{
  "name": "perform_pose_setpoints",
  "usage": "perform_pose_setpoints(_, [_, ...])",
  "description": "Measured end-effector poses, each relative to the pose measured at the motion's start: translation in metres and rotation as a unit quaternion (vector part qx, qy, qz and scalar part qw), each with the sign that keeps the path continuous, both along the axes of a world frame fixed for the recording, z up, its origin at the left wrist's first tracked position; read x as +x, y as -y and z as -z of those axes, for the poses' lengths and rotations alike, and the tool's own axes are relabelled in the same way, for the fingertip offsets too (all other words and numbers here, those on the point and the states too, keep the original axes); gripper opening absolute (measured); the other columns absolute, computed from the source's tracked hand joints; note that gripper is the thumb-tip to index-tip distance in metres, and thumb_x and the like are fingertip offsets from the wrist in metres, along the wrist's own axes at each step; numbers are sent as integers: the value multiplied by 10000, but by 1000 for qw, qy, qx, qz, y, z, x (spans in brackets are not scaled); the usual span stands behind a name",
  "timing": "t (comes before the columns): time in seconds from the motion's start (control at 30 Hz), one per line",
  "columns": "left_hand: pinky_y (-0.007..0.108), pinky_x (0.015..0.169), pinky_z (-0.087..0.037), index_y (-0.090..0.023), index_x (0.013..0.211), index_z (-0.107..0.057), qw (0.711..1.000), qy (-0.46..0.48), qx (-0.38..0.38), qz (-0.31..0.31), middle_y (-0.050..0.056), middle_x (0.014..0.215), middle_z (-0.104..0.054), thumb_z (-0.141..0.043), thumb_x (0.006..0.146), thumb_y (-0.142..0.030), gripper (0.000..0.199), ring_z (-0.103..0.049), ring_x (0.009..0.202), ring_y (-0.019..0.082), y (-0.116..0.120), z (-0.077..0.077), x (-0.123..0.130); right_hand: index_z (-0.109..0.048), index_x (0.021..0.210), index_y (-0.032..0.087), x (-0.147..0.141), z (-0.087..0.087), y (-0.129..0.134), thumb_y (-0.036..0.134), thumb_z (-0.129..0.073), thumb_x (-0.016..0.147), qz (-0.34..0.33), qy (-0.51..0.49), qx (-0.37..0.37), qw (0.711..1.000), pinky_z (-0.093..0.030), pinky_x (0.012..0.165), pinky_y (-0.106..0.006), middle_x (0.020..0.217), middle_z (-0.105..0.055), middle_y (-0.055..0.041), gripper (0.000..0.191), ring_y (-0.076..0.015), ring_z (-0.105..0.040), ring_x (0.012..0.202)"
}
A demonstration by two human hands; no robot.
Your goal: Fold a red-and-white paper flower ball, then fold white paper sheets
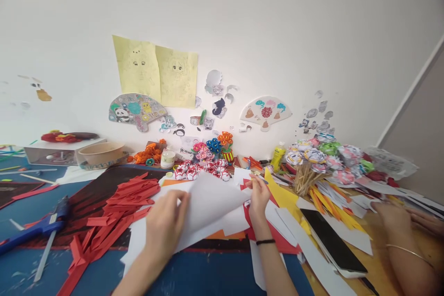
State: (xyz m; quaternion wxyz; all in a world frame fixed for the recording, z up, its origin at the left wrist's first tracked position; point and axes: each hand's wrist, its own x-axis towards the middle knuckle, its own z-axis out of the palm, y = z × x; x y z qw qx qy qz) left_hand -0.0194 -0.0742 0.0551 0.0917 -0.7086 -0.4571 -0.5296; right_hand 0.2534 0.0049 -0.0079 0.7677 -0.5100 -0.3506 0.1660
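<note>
A white sheet of paper (213,199) is raised and bent between my hands, above more white sheets on the table. My left hand (168,217) is closed on its left edge, thumb and fingers pressed together. My right hand (258,194) pinches the pointed right corner of the same sheet. Beneath lie orange and red sheets (282,231). A pile of folded red paper strips (128,199) sits left of my left hand. Red and white paper flowers (201,170) stand just behind the sheet.
A blue glue gun (45,226) lies at the left, near a bowl (102,152). To the right are a black phone (333,240), paper flowers on sticks (307,173) and another person's hands (395,217). A yellow bottle (278,157) stands by the wall.
</note>
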Motion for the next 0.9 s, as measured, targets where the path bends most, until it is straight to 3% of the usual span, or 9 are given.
perform_pose_setpoints(0.07, [253,632,-401,-191,821,-621,988,137,-65,-26,7,735,-651,-534,879,-364,201,-575,662,155,-21,-16,-18,-644,1005,149,-1,0,2,383,-511,814,10,-23,11,1000,-473,681,-284,668,-607,-2,330,-157,-582,670])
perform_pose_setpoints(0.17, [239,589,-432,-172,831,-639,938,319,-133,32,9,724,-658,-526,844,-470,319,-586,650,164,-47,-33,-47,-654,950,143,-7,1,-1,399,-533,794,-21,-44,5,999,-438,566,-253,601,-581,12,323,-138,-536,570])
perform_pose_setpoints(0.2, [241,602,-444,-173,857,-657,933,326,-148,42,13,746,-670,-559,819,-475,320,-596,678,173,-53,-36,-57,-659,931,140,-10,2,-2,409,-544,784,-37,-47,1,998,-419,532,-244,584,-578,14,327,-131,-520,540])
perform_pose_setpoints(0.3, [246,651,-453,-181,825,-688,935,339,-89,-55,11,766,-672,-675,720,-432,272,-598,739,184,-61,-43,-80,-675,900,140,-17,5,-6,427,-574,765,-94,-44,-12,994,-381,477,-228,567,-587,13,333,-114,-489,485])
perform_pose_setpoints(0.43, [253,545,-454,-167,895,-678,852,459,-208,142,9,729,-671,-732,619,-461,406,-569,586,151,-61,-55,-91,-685,899,146,-27,6,-5,434,-604,767,-169,-19,-28,985,-382,466,-220,557,-587,18,327,-106,-489,468])
perform_pose_setpoints(0.5, [227,499,-422,-150,851,-679,834,475,-228,163,3,690,-662,-774,570,-438,414,-543,541,125,-60,-59,-88,-686,904,148,-33,5,-2,456,-624,766,-210,-6,-35,977,-394,474,-220,567,-593,17,343,-107,-505,474])
perform_pose_setpoints(0.67, [215,499,-402,-148,793,-683,868,436,-212,111,0,675,-664,-744,617,-457,361,-547,548,126,-67,-53,-76,-694,948,139,-50,-4,12,562,-608,787,-346,11,-62,936,-483,572,-272,753,-689,-69,461,-172,-630,642])
perform_pose_setpoints(0.8, [240,594,-438,-184,838,-698,947,299,-111,-39,10,722,-675,-654,733,-467,305,-622,652,173,-74,-38,-70,-679,1049,176,-56,-12,25,660,-433,858,-454,21,-77,887,-503,783,-375,930,-713,-112,575,-241,-644,941])
perform_pose_setpoints(0.9, [241,606,-435,-205,905,-685,961,259,-52,-86,1,717,-663,-600,798,-461,290,-633,665,176,-76,-31,-63,-639,1130,187,-55,-16,32,683,-450,836,-522,35,-79,848,-477,866,-421,1012,-703,-124,607,-264,-606,1058])
